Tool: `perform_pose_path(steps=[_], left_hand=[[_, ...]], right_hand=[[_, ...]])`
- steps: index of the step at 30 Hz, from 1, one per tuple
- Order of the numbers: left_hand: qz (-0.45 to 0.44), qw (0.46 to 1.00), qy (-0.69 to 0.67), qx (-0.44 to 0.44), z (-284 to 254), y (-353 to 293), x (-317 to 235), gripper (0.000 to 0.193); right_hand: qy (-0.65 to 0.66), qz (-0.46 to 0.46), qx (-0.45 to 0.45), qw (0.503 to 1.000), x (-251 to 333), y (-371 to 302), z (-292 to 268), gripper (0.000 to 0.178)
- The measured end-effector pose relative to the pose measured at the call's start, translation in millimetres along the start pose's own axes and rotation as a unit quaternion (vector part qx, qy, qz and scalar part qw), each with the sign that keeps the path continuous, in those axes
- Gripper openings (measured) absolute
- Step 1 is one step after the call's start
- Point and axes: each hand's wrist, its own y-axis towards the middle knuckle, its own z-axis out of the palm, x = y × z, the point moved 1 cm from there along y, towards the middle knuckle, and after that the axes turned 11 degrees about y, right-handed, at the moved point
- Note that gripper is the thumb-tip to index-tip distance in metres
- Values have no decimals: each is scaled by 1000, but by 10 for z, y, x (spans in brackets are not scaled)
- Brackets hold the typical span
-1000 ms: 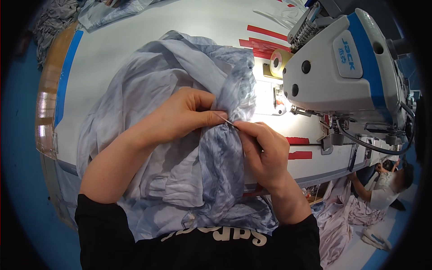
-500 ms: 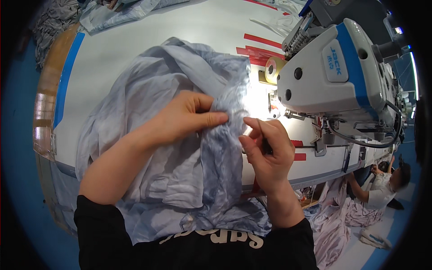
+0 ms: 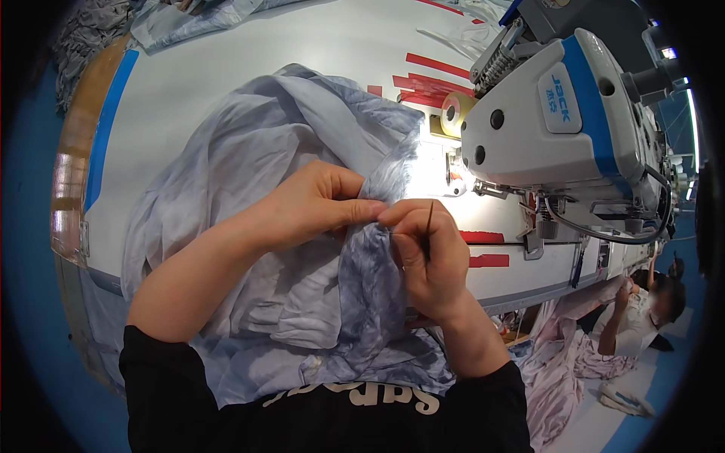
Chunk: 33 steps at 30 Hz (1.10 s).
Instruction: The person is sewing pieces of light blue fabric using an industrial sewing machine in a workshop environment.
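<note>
A pale blue-grey garment [image 3: 294,143] with a cloudy pattern is bunched on the white worktable and hangs over its near edge. My left hand [image 3: 317,200] pinches a gathered seam of the cloth between thumb and fingers. Right against that thumb, my right hand [image 3: 434,257] is closed, its thumb and forefinger at the seam. A thin dark pointed tool [image 3: 430,220] sticks up from the right hand's fingers; its other end is hidden, so its exact kind does not show. Whether the right fingertips also grip cloth or thread is too small to tell.
A white and blue sewing machine [image 3: 544,124] stands to the right, its lamp lighting the needle area. Beside it sits a tape roll [image 3: 455,113]. Red tape strips [image 3: 427,87] mark the table. More cloth [image 3: 200,23] lies at the far left. Another person [image 3: 642,317] sits at far right.
My right hand has moved left to the seam and now meets the left thumb; before, it was apart from the cloth. My left hand keeps its pinch. The other person's arm has risen.
</note>
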Motion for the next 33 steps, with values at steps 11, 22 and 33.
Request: perform_pose_path(steps=[11, 22, 33], left_hand=[[19, 994, 73, -79, -120, 16, 40, 31], [-5, 989, 121, 89, -142, -70, 33, 30], [-9, 948, 274, -162, 58, 4, -181, 32]], right_hand=[[124, 268, 161, 942, 493, -404, -216, 5], [-158, 158, -13, 975, 420, -304, -263, 19], [-232, -41, 222, 946, 355, -489, 382, 34]])
